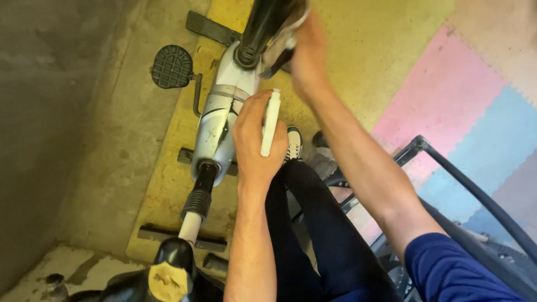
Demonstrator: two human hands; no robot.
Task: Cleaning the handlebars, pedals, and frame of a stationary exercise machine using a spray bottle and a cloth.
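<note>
Left hand point(254, 140) closed round white tube point(271, 123), held upright, clear of silver exercise-bike frame point(221, 120). Right hand point(307, 59) clasped on rag point(285, 33) at black post point(263, 25), far centre, apparently bracing. Pedal point(172, 67) seen at left.

place: home gym corner | exercise bike point(224, 112) | foam floor mats point(464, 112) | bare concrete wall point(50, 112)

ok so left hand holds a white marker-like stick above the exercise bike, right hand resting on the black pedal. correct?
Not quite. In the head view the right hand is up at the black post at the bike's front, not on the black pedal, which nobody touches. The left hand does hold the white stick.
</note>
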